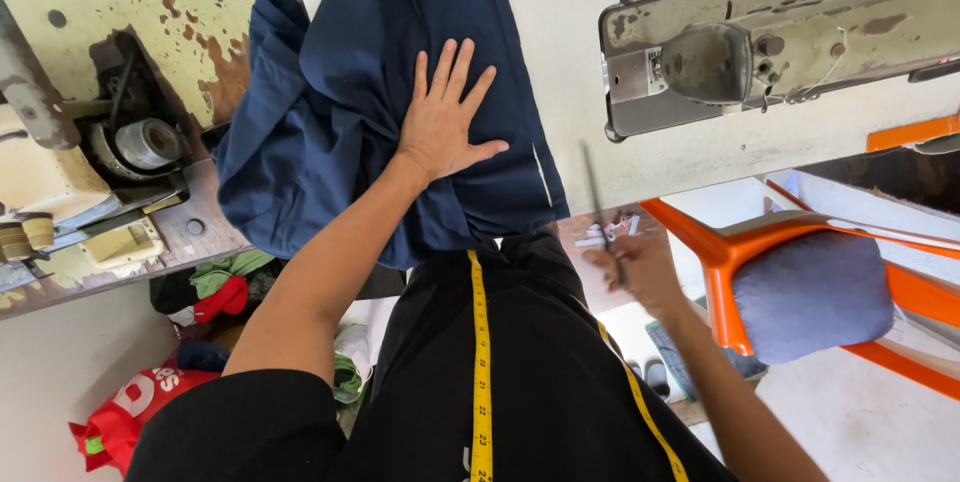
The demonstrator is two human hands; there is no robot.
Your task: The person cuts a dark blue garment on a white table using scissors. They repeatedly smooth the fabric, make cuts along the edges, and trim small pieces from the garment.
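Observation:
My left hand lies flat, fingers spread, on a dark navy fabric that hangs over the near edge of a pale work table. My right hand is lower right, off the table edge, closed around a thin pair of scissors whose blades point up toward the table. A yellow measuring tape hangs down over my black shirt.
A worn sewing machine stands on the table at the right, another old machine at the left. An orange chair with a blue-grey cushion stands right of me. Cloth scraps and a red bag lie on the floor at left.

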